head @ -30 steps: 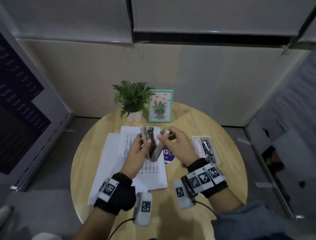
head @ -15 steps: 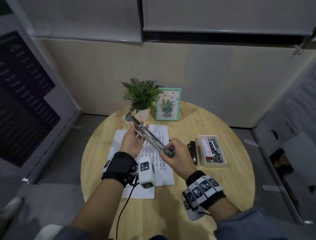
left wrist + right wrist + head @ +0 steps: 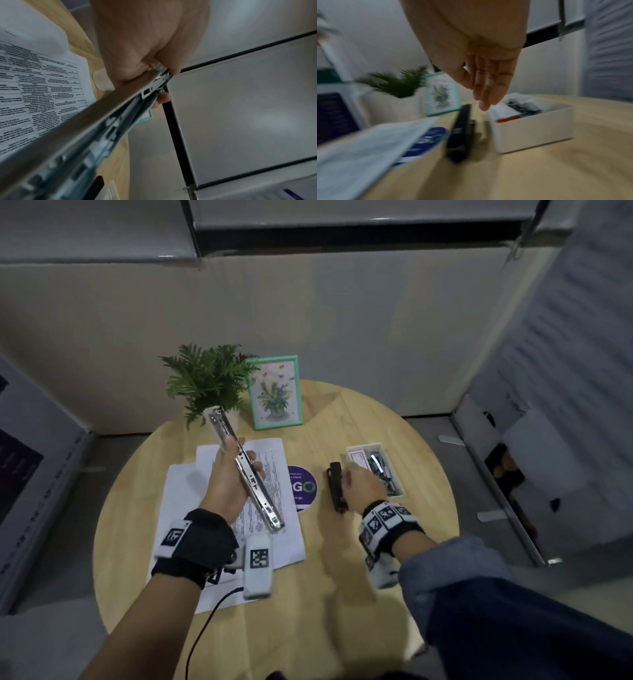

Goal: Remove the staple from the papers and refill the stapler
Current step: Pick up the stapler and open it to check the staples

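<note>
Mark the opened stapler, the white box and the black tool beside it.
stapler (image 3: pixel 255 487), head view, on the metal staple channel below the left hand.
white box (image 3: pixel 530 129), right wrist view, on its near side wall.
black tool (image 3: pixel 335 487), head view, mid-body, lying on the table.

Potted plant (image 3: pixel 209 381), framed flower picture (image 3: pixel 275 393), purple sticker (image 3: pixel 303 487), perhaps logo.
</note>
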The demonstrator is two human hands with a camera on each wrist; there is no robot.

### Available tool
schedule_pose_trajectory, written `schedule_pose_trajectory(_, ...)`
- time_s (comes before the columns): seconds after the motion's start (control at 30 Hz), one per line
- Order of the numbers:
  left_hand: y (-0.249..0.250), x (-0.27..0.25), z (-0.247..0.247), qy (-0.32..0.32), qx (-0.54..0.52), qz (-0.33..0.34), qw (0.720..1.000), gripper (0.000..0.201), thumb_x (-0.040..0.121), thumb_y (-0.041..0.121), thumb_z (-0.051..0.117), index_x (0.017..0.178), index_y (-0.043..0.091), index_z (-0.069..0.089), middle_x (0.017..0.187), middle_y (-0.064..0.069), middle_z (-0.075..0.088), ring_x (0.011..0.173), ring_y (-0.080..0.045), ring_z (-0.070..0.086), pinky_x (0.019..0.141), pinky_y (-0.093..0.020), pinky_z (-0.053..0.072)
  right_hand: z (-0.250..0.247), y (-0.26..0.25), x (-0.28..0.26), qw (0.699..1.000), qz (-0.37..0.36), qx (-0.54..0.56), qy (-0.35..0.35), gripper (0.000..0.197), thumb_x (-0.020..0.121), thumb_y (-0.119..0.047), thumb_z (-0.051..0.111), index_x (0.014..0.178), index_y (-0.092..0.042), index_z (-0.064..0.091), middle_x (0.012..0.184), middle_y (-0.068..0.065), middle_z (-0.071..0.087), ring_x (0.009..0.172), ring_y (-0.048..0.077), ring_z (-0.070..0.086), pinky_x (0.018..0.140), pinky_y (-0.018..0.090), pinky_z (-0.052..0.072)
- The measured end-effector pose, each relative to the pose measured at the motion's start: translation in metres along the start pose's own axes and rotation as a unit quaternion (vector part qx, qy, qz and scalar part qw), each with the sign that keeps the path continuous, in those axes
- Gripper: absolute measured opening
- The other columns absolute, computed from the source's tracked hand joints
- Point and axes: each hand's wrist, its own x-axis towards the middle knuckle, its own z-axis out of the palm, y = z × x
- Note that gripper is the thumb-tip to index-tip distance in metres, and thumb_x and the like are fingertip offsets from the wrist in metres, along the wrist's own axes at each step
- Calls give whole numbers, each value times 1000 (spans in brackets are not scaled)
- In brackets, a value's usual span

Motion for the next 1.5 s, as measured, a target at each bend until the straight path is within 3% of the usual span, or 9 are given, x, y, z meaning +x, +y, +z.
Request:
schedule_pose_trajectory(0.17,-13,-10,0,-34,102,-10,994,32,94,49,36,103,19,45,70,1,50,47,-8,50,47,-22,47,-15,55,56,989,92,-118,4,25,94,-6,39,111,-2,58,114,17,65,102,34,63,80,38,50)
schedule_pose_trajectory(0.5,-44,-29,-10,-14,175,-55,983,61,78,55,42,119,10,48,72,-2,54,50,-14,48,55,-31,41,-4,58,102,974,44,-221,-30,29,97,-6,35,114,1,57,118,16,59,103,31,63,77,35,50)
schedule_pose_trajectory(0.67,-47,-28,-8,-8,173,-63,983,55,76,56,43,113,16,50,74,-3,54,51,-14,49,56,-31,43,-3,64,100,986,83,-140,27,23,94,-7,42,102,-4,63,102,14,69,91,31,67,64,31,44)
schedule_pose_trajectory(0.87,-51,-26,3,-43,162,-85,982,49,78,57,44,109,20,52,76,-4,54,53,-14,48,54,-29,43,-31,64,89,985,130,70,92,19,92,-14,50,103,-7,64,98,19,69,88,36,64,68,33,46)
schedule_pose_trajectory(0.93,-52,-27,8,-53,160,-98,981,46,84,54,43,110,17,51,76,-4,54,50,-13,48,52,-27,43,-44,52,85,962,126,227,79,18,92,-12,53,106,-5,62,96,18,69,78,30,65,67,33,53)
schedule_pose_trajectory(1.03,-55,-26,18,-59,161,-114,979,36,94,44,39,109,13,46,75,-5,56,47,-12,48,48,-25,43,-65,14,70,852,126,507,-43,22,90,2,53,112,6,56,87,17,63,62,24,61,53,27,59)
schedule_pose_trajectory(1.17,-53,-27,29,-63,160,-129,977,14,98,31,39,95,18,42,81,-8,57,44,-13,49,47,-26,43,-84,-39,42,789,18,578,-206,19,87,7,56,104,0,59,84,13,66,66,17,67,64,25,60)
schedule_pose_trajectory(1.37,-40,-33,27,-81,150,-131,977,12,97,28,41,98,16,44,85,-7,59,47,-15,50,48,-27,44,-77,-85,17,844,-142,498,-138,19,79,10,64,96,0,62,81,7,65,65,3,66,70,22,59)
schedule_pose_trajectory(1.5,-37,-36,24,-85,136,-131,978,12,96,27,42,100,16,44,84,-8,57,48,-16,50,48,-27,44,-71,-95,7,869,-181,453,-84,20,78,10,65,98,8,61,82,3,65,72,2,65,75,18,56)
